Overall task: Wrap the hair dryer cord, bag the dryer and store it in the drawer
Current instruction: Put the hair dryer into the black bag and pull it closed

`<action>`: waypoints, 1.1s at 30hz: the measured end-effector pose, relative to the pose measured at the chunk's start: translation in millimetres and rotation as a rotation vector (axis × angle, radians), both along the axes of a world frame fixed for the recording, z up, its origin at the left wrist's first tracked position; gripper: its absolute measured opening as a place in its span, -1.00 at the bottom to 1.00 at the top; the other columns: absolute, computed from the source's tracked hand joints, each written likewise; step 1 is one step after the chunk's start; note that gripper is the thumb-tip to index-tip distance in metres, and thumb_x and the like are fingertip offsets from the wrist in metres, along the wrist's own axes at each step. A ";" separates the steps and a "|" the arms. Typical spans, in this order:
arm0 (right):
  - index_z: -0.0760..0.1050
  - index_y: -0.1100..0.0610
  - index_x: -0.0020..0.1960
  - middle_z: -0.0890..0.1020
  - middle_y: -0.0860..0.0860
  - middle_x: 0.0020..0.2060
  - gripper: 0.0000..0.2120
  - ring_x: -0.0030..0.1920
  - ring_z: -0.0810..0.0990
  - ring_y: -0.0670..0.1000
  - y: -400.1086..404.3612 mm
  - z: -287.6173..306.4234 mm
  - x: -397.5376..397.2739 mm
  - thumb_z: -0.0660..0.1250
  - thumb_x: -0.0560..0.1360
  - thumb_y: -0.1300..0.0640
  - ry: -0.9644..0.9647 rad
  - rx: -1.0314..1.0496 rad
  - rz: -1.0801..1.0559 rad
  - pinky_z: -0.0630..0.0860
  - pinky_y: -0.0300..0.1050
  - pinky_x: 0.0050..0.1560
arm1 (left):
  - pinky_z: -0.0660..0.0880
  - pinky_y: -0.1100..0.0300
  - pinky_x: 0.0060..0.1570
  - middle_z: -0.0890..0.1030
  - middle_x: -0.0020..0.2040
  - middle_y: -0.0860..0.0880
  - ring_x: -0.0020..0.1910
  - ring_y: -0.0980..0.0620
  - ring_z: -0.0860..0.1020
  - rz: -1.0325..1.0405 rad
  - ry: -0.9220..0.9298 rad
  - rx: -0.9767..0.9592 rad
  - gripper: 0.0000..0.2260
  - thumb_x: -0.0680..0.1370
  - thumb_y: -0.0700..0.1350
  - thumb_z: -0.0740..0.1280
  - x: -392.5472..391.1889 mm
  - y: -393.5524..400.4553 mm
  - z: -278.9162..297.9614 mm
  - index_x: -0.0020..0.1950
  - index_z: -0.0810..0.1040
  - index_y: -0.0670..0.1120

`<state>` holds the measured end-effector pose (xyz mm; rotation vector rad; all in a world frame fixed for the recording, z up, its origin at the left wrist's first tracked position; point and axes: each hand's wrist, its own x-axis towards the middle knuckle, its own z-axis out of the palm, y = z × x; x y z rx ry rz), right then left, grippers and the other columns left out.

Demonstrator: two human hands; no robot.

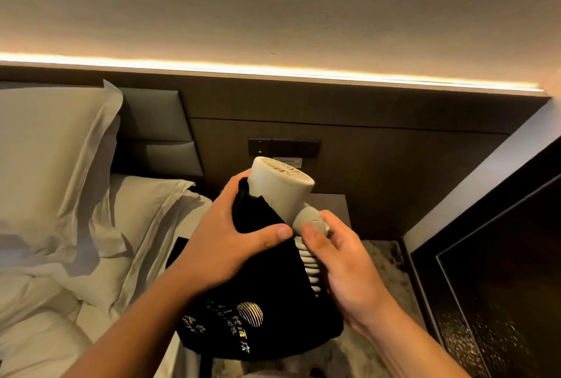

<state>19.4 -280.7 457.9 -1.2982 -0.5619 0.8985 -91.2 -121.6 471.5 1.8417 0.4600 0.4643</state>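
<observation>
— Fingers?

— My right hand [343, 268] is pinching the hair dryer [282, 186] at its folded handle, thumb on top. My left hand [224, 235] is curling round the black bag [261, 311], thumb pressing the cloth just beside the hinge.

— Where is the dryer sitting?

— Barrel sticking up out of the bag's mouth, fan grille facing me. The coiled cord [309, 268] is lying against the cloth under my right palm.

— Surroundings?

— Pillows [57, 147] at left, a switch panel [283, 147] on the headboard wall beyond.
</observation>
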 end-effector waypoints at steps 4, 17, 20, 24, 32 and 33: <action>0.62 -0.02 0.02 0.71 0.00 -0.12 -0.68 -0.10 0.66 -0.03 -2.5 4.8 4.7 0.32 0.45 -0.22 -0.296 -0.089 0.005 0.56 -0.15 -0.13 | 0.49 0.51 -0.11 0.63 0.06 0.34 0.06 0.31 0.60 0.044 -0.027 -0.087 -0.56 0.20 0.28 0.51 -5.0 -0.8 -8.5 0.01 0.47 0.52; 0.57 0.19 0.07 0.69 0.05 -0.21 -0.79 -0.43 0.62 0.06 -29.0 -15.0 17.4 0.24 0.64 0.09 -0.054 -0.607 0.401 0.44 -0.22 -0.56 | 0.57 0.42 -0.19 0.64 -0.03 0.31 0.03 0.26 0.62 0.177 -0.047 -0.249 -0.37 0.15 0.30 0.49 -23.8 12.0 -20.0 0.17 0.45 0.23; 0.56 0.21 -0.08 0.56 0.15 -0.38 -0.74 -0.55 0.48 0.01 -24.8 -19.1 14.9 0.19 0.66 0.10 -0.101 -0.506 0.283 0.35 -0.20 -0.56 | 0.62 0.28 -0.11 0.66 0.01 0.24 0.08 0.18 0.63 0.172 -0.065 -0.290 -0.22 0.05 0.43 0.54 -27.5 13.6 -25.5 0.21 0.45 0.23; 0.53 0.29 -0.09 0.59 0.26 -0.27 -0.61 -0.30 0.52 0.06 -15.7 -13.3 19.0 0.17 0.64 -0.02 -0.361 -0.446 0.126 0.45 0.04 -0.27 | 0.62 0.18 -0.02 0.67 0.07 0.13 0.14 0.09 0.64 0.145 -0.109 -0.337 -0.16 0.04 0.50 0.52 -29.7 14.9 -30.8 0.23 0.46 0.23; 0.58 0.08 -0.21 0.67 -0.04 -0.28 -0.61 -0.29 0.57 -0.12 17.7 18.4 10.7 0.13 0.67 -0.01 -0.657 -0.290 -0.037 0.43 -0.22 -0.27 | 0.58 0.38 -0.09 0.69 -0.02 0.29 0.09 0.21 0.64 0.231 -0.113 -0.383 -0.31 0.17 0.57 0.37 -29.2 9.2 -38.7 0.15 0.49 0.20; 0.53 0.04 -0.30 0.63 -0.10 -0.37 -0.59 -0.37 0.51 -0.17 21.9 18.6 9.5 0.13 0.67 0.01 -0.655 -0.278 -0.080 0.37 -0.29 -0.35 | 0.58 0.36 -0.14 0.71 -0.07 0.27 0.08 0.19 0.65 0.252 -0.092 -0.463 -0.32 0.22 0.58 0.30 -28.9 8.4 -39.7 0.14 0.50 0.16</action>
